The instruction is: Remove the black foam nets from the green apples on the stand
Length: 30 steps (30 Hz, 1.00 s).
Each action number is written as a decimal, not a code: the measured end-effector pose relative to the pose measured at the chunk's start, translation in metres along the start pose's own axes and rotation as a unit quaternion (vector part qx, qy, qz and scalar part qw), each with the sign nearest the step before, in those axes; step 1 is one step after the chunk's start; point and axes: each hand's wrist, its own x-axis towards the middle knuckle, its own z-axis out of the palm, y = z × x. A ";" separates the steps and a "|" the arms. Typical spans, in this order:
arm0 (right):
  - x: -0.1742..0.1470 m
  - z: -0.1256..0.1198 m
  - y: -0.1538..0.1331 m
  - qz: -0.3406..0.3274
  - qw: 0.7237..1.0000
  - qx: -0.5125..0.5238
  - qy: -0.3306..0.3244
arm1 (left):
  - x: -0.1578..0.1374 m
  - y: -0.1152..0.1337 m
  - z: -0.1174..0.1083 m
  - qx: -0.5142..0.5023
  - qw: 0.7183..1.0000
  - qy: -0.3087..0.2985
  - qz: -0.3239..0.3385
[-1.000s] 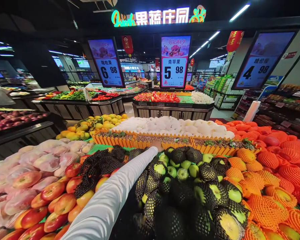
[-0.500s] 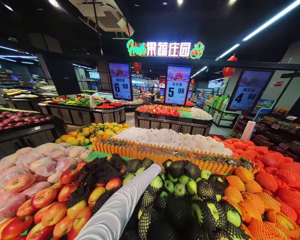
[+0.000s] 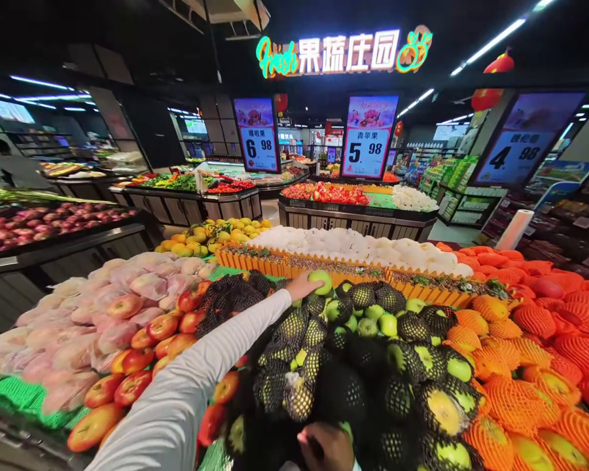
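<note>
Green marks the bare apple (image 3: 322, 282) that our left hand (image 3: 300, 286) pinches from its left side, our white sleeve (image 3: 211, 360) stretched out behind it across the fruit. That apple is at the far edge of a heap of green apples in black netting (image 3: 297, 327), just in front of an orange trough (image 3: 338, 263) with gravel and small plants in it. Our right hand (image 3: 331, 447) is low at the bottom edge, fingers bent, over the shaded near part of the same heap; we cannot tell whether it grips anything. Left of the heap we see red-and-yellow apples (image 3: 161, 326), some beside loose black netting (image 3: 233, 296), then pale fruit in clear wrap (image 3: 78, 320). To the right lie fruits in orange nets (image 3: 520, 400), with fruits in red nets (image 3: 564, 317) beyond. White-wrapped fruit (image 3: 353, 247) fills the space behind the trough, yellow fruit (image 3: 206, 239) to its left. Our bench (image 3: 10, 428) shows a green mat (image 3: 17, 394) at its near left corner. Farther back hangs a price screen (image 3: 370, 134) reading 5.98.
</note>
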 end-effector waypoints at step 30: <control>-0.015 0.019 0.006 0.033 0.997 0.063 0.028 | 0.017 0.002 0.092 0.173 0.976 -0.106 0.072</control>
